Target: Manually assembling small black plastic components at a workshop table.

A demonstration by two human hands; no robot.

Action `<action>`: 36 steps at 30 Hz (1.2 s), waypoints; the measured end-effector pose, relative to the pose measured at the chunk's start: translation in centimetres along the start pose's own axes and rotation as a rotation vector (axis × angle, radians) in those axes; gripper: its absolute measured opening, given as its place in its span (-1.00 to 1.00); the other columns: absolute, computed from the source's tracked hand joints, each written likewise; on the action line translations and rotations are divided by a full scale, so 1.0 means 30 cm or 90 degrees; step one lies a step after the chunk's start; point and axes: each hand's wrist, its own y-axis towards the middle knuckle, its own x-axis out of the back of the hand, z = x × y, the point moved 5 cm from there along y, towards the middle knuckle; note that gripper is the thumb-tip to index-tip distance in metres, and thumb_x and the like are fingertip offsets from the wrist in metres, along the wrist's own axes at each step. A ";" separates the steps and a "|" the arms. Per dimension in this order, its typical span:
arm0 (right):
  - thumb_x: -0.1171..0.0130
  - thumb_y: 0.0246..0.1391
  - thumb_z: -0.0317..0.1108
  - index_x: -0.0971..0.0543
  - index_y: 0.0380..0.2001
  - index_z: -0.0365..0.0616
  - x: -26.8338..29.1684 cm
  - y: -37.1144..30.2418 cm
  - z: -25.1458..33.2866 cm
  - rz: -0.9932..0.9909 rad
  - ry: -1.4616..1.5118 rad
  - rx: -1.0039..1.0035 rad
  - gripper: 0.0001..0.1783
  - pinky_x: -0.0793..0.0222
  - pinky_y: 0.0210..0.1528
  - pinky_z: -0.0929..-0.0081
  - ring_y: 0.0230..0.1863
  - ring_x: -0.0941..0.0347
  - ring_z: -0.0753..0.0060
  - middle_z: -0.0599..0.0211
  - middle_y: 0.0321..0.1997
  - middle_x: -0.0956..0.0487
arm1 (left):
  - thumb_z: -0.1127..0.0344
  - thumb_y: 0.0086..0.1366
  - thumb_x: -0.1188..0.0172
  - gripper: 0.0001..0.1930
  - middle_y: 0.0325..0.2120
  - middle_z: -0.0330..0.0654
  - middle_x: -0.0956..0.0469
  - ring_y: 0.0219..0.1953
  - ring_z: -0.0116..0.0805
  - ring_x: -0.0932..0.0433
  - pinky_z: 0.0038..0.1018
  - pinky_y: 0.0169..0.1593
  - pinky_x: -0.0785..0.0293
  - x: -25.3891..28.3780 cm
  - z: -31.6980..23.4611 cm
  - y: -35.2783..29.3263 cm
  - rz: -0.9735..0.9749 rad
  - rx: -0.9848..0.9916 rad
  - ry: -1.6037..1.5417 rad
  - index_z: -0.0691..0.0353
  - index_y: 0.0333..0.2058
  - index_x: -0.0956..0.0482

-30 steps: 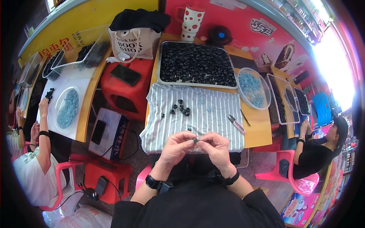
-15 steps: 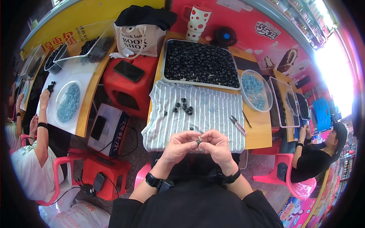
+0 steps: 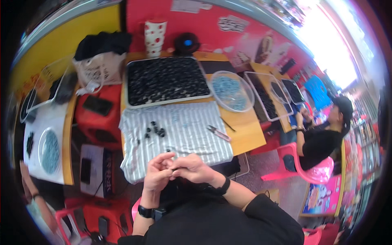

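Observation:
My left hand (image 3: 157, 174) and my right hand (image 3: 195, 169) meet just past the near edge of a grey-and-white striped cloth (image 3: 192, 141). Between their fingertips is a small dark part (image 3: 174, 169), blurred and mostly covered; both hands pinch it. A single black piece (image 3: 168, 150) lies on the cloth just beyond my fingers. Farther up the cloth sits a loose group of black ring-like pieces (image 3: 157, 130). To their right rest small snips with pink handles (image 3: 221, 134) and a thin dark tool (image 3: 228, 124).
A tray (image 3: 169, 101) full of black pieces stands beyond the cloth, with a clear bowl (image 3: 249, 107) of light blue bits at its right. A spotted tumbler (image 3: 154, 38) and a cloth bag (image 3: 108, 69) are behind. People work at tables on both sides, one on a pink chair (image 3: 290, 157).
The view has swung right and blurred, so the table appears farther left. My right hand has turned inward across the fingertips of my left, and the held part is more hidden.

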 end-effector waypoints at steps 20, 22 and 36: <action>-0.19 0.07 -0.54 -0.59 -0.20 -0.28 0.653 -0.096 0.046 -0.429 -0.347 -0.150 -0.81 -0.34 -0.38 0.68 -0.43 -0.41 0.70 0.49 -0.41 -0.54 | 0.47 0.28 -0.15 -0.78 -0.15 0.01 -0.58 -0.22 -0.33 -0.61 -0.46 -0.12 -0.54 -0.070 0.045 0.013 0.093 0.122 0.214 0.39 -0.11 -0.59; -0.24 0.03 -0.50 -0.60 -0.25 -0.25 0.419 0.003 -0.058 -0.205 -0.258 -0.216 -0.82 -0.40 -0.34 0.58 -0.40 -0.47 0.62 0.39 -0.37 -0.59 | 0.41 0.30 -0.18 -0.81 -0.21 -0.13 -0.60 -0.23 -0.39 -0.60 -0.50 -0.12 -0.52 -0.068 0.039 0.012 0.087 0.128 0.184 0.35 -0.15 -0.61; -0.27 -0.07 -0.39 -0.52 -0.43 -0.23 0.114 0.220 -0.117 -0.045 -0.477 -0.158 -0.83 -0.40 -0.39 0.22 -0.41 -0.52 0.02 0.10 -0.47 -0.54 | 0.45 0.32 -0.15 -0.89 -0.38 -0.20 -0.59 -0.36 -0.49 -0.57 -0.61 -0.25 -0.49 0.011 -0.012 0.016 -0.134 -0.056 0.146 0.36 -0.23 -0.55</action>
